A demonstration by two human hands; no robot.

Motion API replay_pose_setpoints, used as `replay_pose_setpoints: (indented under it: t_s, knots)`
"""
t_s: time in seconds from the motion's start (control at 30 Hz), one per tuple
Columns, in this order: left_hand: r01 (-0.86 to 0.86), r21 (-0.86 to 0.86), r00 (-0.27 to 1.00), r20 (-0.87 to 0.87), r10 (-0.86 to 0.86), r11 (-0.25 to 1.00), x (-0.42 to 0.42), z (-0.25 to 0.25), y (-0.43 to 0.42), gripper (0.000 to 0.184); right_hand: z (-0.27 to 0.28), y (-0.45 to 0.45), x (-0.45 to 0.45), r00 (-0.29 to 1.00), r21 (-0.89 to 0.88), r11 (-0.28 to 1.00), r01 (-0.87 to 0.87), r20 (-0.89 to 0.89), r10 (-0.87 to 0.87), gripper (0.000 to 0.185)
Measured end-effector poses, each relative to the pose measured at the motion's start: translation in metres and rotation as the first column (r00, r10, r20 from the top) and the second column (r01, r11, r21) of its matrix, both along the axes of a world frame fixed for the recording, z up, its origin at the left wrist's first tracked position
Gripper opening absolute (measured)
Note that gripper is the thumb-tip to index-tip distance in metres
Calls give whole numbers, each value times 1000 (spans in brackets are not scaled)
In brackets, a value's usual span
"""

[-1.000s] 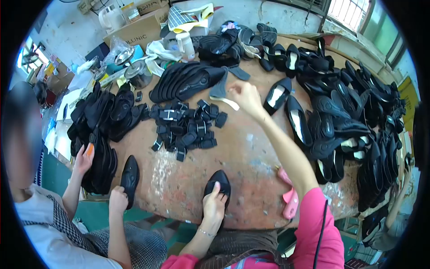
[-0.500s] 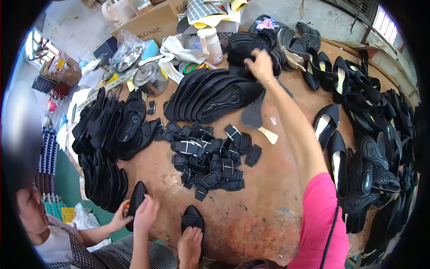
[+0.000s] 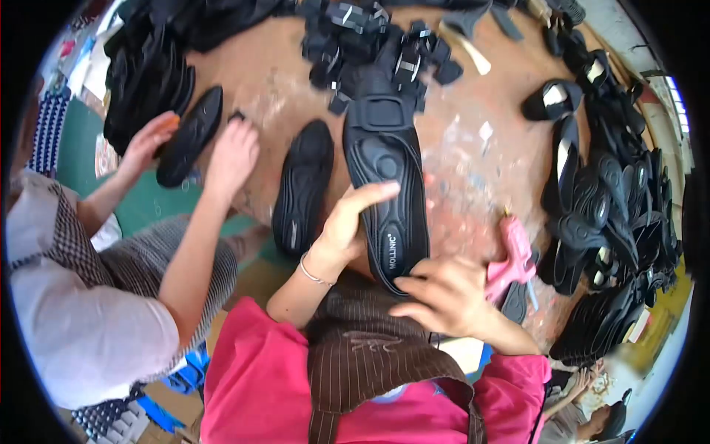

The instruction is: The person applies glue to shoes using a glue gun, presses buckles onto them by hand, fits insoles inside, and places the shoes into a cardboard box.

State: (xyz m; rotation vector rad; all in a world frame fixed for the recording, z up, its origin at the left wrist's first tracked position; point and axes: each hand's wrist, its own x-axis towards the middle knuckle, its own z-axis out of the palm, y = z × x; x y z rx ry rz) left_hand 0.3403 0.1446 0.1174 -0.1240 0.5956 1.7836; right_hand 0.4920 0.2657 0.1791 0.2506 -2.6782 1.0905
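Note:
My left hand (image 3: 346, 226) is closed on the side of a black shoe (image 3: 380, 115), its thumb lying across the insole. The shoe points away from me and has a square black ornament on its front. Inside it lies a black cushioned insole (image 3: 392, 214) printed MOLLINIC near the heel. At the heel end is my right hand (image 3: 447, 292), its fingers apart and the fingertips touching the rim. Left of the shoe, a second black insole-shaped piece (image 3: 303, 185) lies flat on the table (image 3: 255, 74).
A co-worker's hands (image 3: 235, 152) are beside a black shoe piece (image 3: 191, 137) at left, with something orange at the fingers. Black buckle-like ornaments (image 3: 355, 18) lie heaped ahead. A pink glue gun (image 3: 510, 255) rests at right, near piled black shoes (image 3: 592, 185).
My right hand has come back from the far pile to the shoe's heel. My left hand now holds the shoe closer to me, and the view has tilted down.

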Motion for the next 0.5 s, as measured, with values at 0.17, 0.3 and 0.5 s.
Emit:
replay_pose_setpoints:
  t_s: [0.17,0.3,0.5]
  knots:
    - [97,-296,978,-148,-146,950,72,-9,-41,47,-4,8,12,903,-18,904,428,36,-427,36]
    - [161,-309,951,-206,-231,937,97,4,-53,51,-27,-2,18,918,-34,917,396,16,-396,41]
    - [209,-330,918,-258,-301,921,106,10,-69,49,-19,-11,31,928,26,927,373,-14,-373,42]
